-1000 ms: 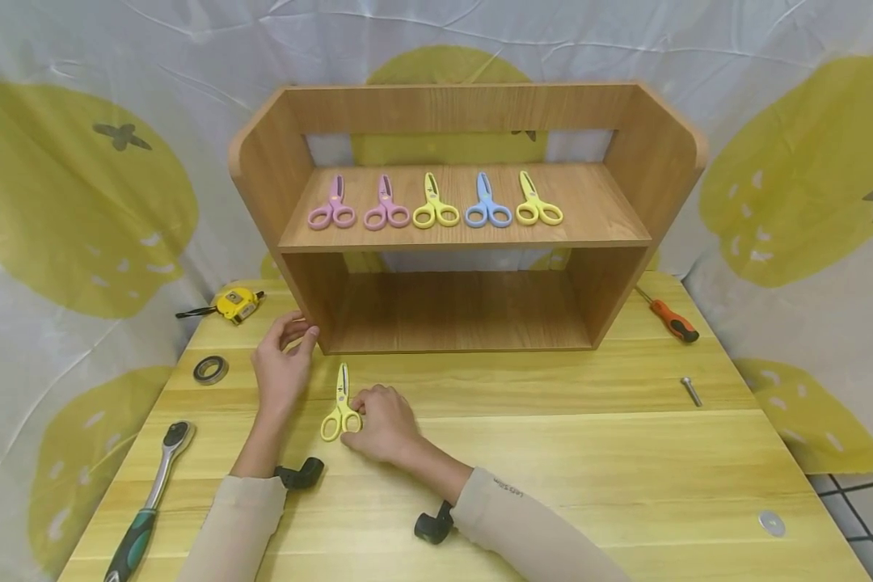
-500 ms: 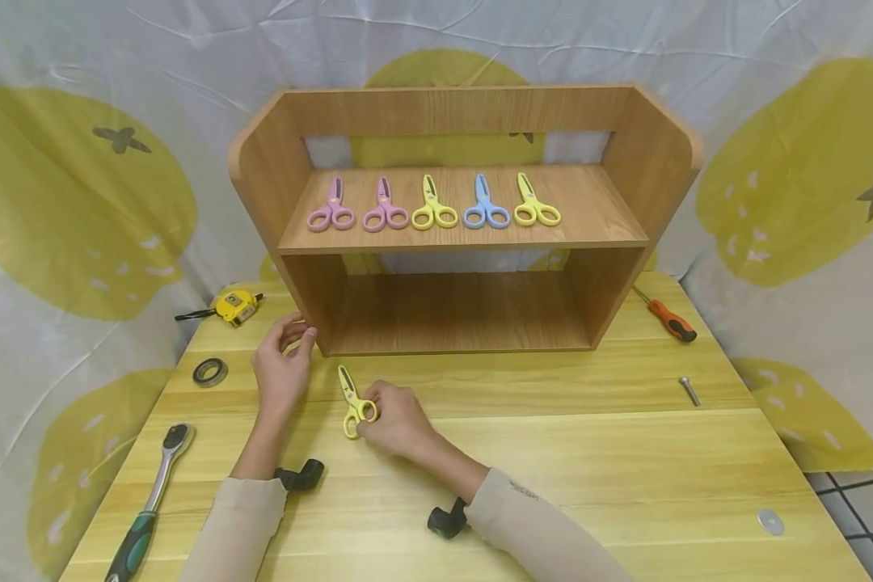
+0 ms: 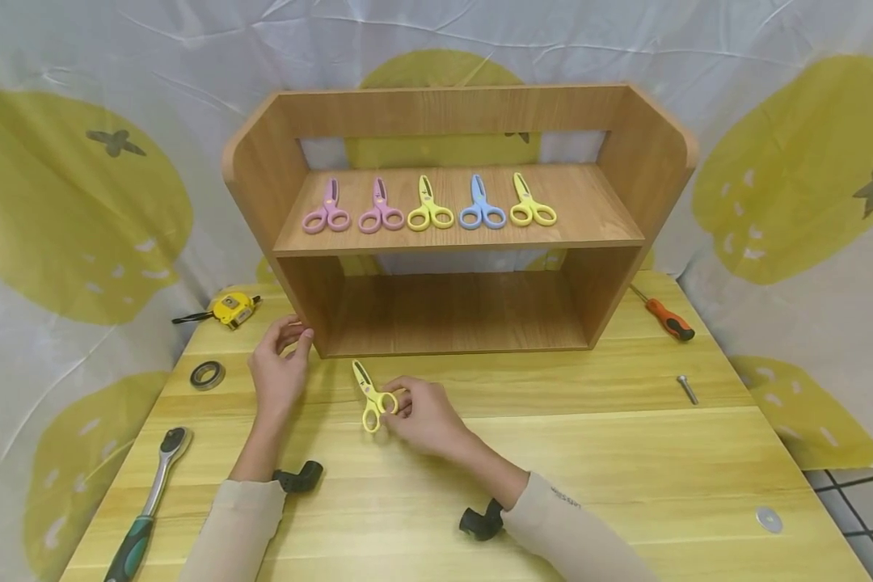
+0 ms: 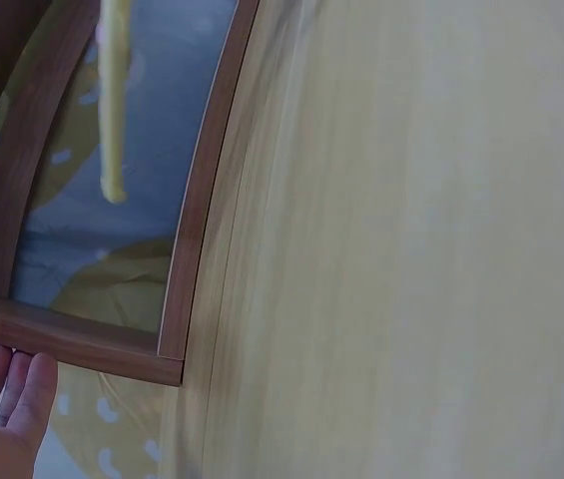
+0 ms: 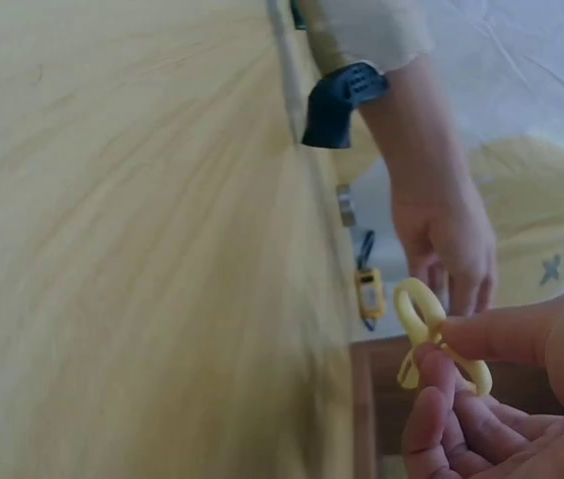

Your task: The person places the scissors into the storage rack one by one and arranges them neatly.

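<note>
My right hand (image 3: 425,412) pinches yellow scissors (image 3: 367,388) by a handle loop, between thumb and fingers. Their blades point away toward the shelf, in front of its lower left part. In the right wrist view the yellow handle loops (image 5: 416,309) stick up from between the fingertips. My left hand (image 3: 280,368) grips the lower left side panel of the two-tier wooden shelf (image 3: 458,244), with the thumb at the front edge and the fingers along the outer face. On the upper board lie several scissors in a row: pink scissors (image 3: 327,208), more pink, yellow, blue scissors (image 3: 482,204) and yellow.
Left of the shelf lie a yellow tape measure (image 3: 233,309), a ring bearing (image 3: 207,374) and a ratchet wrench (image 3: 153,497). On the right are an orange-black screwdriver (image 3: 671,319), a bolt (image 3: 687,390) and a flat washer (image 3: 769,520). A patterned curtain hangs behind.
My right hand has taken hold of the yellow scissors and moved them to the right, their blades now tilting to the left. The left hand has stayed at the shelf.
</note>
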The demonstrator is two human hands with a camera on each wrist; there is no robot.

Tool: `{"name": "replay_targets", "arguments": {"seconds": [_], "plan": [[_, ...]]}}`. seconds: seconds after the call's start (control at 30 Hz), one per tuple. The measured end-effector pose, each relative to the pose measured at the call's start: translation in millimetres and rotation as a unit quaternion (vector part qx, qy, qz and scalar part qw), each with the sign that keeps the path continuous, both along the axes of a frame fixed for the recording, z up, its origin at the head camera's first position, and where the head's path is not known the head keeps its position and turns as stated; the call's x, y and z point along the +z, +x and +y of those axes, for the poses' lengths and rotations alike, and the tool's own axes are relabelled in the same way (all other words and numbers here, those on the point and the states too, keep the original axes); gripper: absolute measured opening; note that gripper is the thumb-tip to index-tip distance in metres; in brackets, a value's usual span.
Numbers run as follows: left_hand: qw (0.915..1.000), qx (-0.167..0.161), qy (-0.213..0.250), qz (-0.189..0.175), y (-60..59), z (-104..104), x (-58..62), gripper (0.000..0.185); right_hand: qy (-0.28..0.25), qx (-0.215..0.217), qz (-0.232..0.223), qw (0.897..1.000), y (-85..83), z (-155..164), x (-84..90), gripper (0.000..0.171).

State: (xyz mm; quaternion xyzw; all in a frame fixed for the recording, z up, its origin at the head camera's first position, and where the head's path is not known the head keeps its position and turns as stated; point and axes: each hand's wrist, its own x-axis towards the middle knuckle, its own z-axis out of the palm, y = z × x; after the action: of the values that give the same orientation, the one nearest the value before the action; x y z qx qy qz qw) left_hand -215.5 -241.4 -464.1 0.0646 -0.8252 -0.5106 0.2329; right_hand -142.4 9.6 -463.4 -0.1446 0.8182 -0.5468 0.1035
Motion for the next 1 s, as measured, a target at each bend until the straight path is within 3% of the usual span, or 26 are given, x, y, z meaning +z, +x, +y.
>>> {"name": "replay_targets", "arguments": {"seconds": [0.33,0.5,0.7,0.87,1.0], "plan": [[1.0,-0.005,0.001,-0.001,-3.0,0,-0.9,0.03,-0.003,-0.005,0.055,0.998,16.2,48,42.7,0.037],[1.0,-0.001,0.001,-0.006,-1.8,-1,-1.7,0.029,-0.006,-0.02,0.082,0.996,22.0,75,70.3,0.038],[1.0,-0.005,-0.004,0.0,-1.2,-2,-0.2,0.029,-0.032,-0.03,0.145,0.988,25.2,108,108.4,0.04],[1.0,-0.004,-0.002,-0.006,-0.7,-2,0.4,0.03,-0.065,-0.044,0.193,0.978,19.7,134,138.4,0.042],[0.9999,-0.002,-0.005,-0.013,-0.2,-1,-0.1,0.03,-0.062,-0.087,0.22,0.97,6.1,158,157.3,0.041]]}}
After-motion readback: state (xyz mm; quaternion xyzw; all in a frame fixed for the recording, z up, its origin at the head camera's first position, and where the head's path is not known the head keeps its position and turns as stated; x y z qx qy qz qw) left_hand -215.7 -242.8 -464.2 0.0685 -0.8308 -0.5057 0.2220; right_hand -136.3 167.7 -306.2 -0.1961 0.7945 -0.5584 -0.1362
